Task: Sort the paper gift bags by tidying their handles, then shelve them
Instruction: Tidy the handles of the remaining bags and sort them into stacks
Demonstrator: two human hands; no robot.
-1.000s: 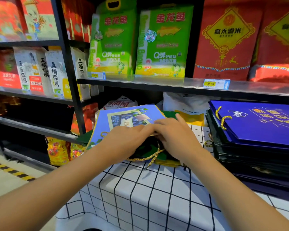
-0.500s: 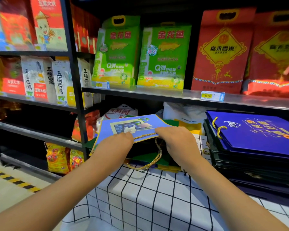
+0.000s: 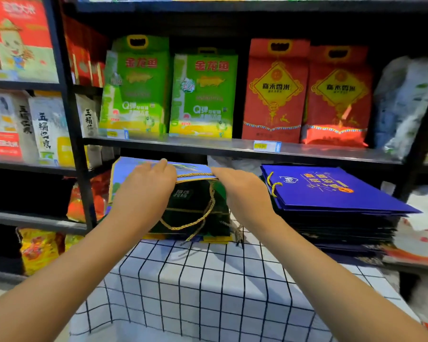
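Observation:
A light blue gift bag [image 3: 124, 169] lies on top of a pile of dark green bags [image 3: 195, 208] under the metal shelf. Its near edge is raised off the pile, and its gold rope handle [image 3: 195, 174] stretches along that edge. My left hand [image 3: 146, 188] grips the edge on the left, fingers lying over the bag's top. My right hand [image 3: 242, 191] holds the same edge at its right end. A second gold rope handle [image 3: 203, 217] loops loosely over the green bag beneath.
A stack of dark blue gift bags [image 3: 331, 193] lies just to the right. The piles sit on a surface covered by a white checked cloth [image 3: 208, 287]. The metal shelf [image 3: 232, 146] above carries green and red rice packs. A black upright [image 3: 82, 183] stands at the left.
My hands have moved apart along the light blue bag's near edge, and the bag has gone further back under the shelf. The green bag below now shows between my hands.

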